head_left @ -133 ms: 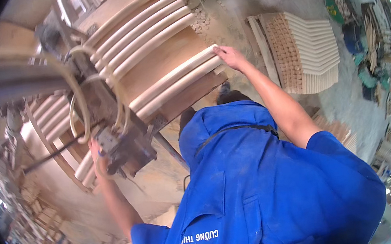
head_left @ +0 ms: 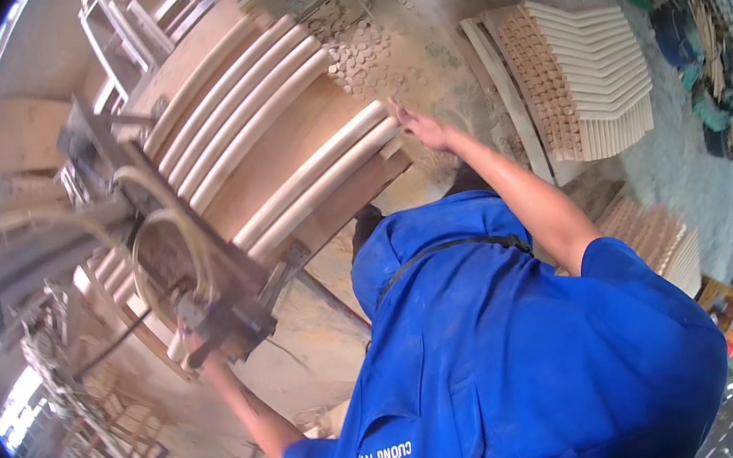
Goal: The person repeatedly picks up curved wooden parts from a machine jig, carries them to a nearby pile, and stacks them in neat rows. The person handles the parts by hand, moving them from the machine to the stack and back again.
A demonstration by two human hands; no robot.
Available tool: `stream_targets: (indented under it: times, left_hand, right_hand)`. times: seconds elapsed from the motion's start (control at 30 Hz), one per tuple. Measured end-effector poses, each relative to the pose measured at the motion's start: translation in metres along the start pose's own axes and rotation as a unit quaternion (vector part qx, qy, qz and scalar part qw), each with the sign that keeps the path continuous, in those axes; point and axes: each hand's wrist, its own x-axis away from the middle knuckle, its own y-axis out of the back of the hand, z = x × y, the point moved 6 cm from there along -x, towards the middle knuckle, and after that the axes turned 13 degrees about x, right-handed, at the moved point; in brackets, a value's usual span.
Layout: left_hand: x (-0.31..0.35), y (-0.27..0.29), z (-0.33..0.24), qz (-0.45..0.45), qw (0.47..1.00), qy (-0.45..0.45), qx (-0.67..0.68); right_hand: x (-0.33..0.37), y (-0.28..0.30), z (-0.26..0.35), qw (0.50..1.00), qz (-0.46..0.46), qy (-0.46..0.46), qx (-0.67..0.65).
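Note:
Two pale curved wooden rails (head_left: 313, 180) lie side by side on the near part of a wooden worktable (head_left: 296, 126). At their right ends is my right hand (head_left: 424, 130), fingers stretched out and holding nothing, just off the wood. My left hand (head_left: 204, 349) is at the lower end of a dusty machine head (head_left: 216, 292) with looped hoses. Its fingers are blurred and partly hidden behind the machine, close to the left rail ends (head_left: 175, 345); whether it grips anything does not show. The machine hides the middle of the rails.
Several similar curved rails (head_left: 241, 106) lie on the far part of the worktable. On the floor to the right stands a stack of bent wooden pieces (head_left: 589, 76), with another stack (head_left: 653, 231) nearer me. Small wood offcuts (head_left: 361, 56) litter the floor beyond the table.
My right hand has let go of the rail end, and its fingers have straightened. The view has shifted, so the table and machine appear lower and further left.

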Motion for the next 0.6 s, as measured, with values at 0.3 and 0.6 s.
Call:
stream_targets:
  times: [0.3, 0.6]
  left_hand:
    - [0.152, -0.107, -0.259, -0.216, 0.951, 0.219, 0.010]
    - [0.131, -0.368, -0.515, 0.576, 0.795, 0.109, -0.157]
  right_hand:
    - [0.119, 0.190, -0.354, 0.922, -0.327, -0.208, 0.010]
    - [0.219, 0.386, -0.657, 0.662, -0.556, -0.493, -0.100]
